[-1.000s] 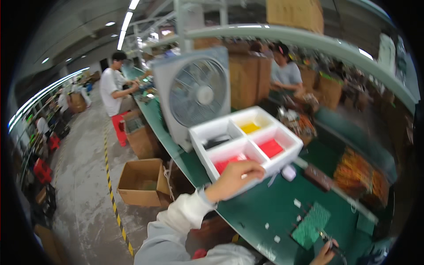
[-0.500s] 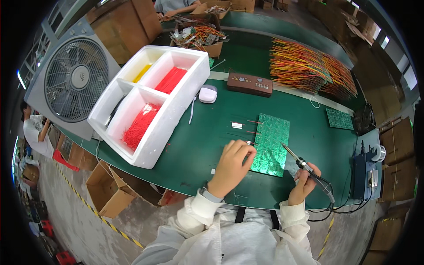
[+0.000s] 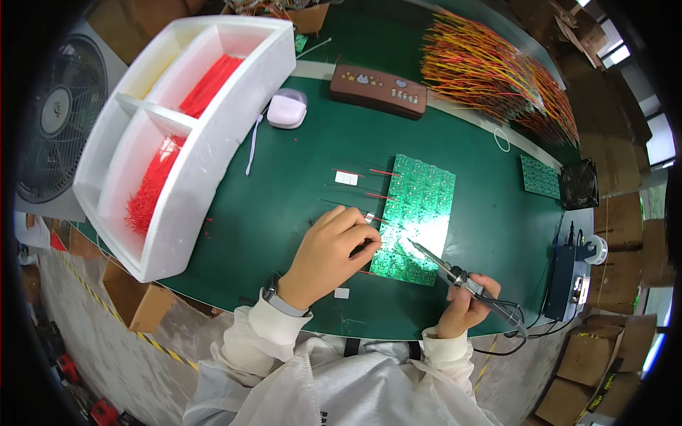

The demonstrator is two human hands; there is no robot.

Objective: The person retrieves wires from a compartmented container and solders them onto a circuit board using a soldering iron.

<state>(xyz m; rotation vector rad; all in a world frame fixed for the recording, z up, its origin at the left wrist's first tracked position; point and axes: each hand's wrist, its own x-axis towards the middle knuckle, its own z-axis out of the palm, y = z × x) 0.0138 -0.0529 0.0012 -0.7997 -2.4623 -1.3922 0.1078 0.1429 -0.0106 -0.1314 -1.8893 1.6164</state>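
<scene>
The right hand [image 3: 467,310] grips a soldering iron [image 3: 462,278], a slim metal tool whose pointed tip is over the circuit board [image 3: 420,188]. The left hand [image 3: 328,250] is curled beside the board's left edge, thumb and fingertips drawn together; whether they pinch a wire I cannot tell, since the fingers hide it. The board is a flat green rectangle, finely patterned, with a bright glare across its middle. Thin red wires [image 3: 384,172] jut from its left edge, near small white pieces [image 3: 347,178].

Underneath, the smooth green table [image 3: 273,206] ends at a front edge close to the person's body. Bare surface lies right of the board and between the left hand and a thick-walled white foam tray [image 3: 231,124], divided into compartments holding red strands [image 3: 153,188].

Beyond sit a lilac case [image 3: 287,110], a brown case [image 3: 376,91] and a bristly orange-red wire bundle [image 3: 483,71]. To the right, a blue box [image 3: 565,280] and black cable [image 3: 497,353] bound the space.
</scene>
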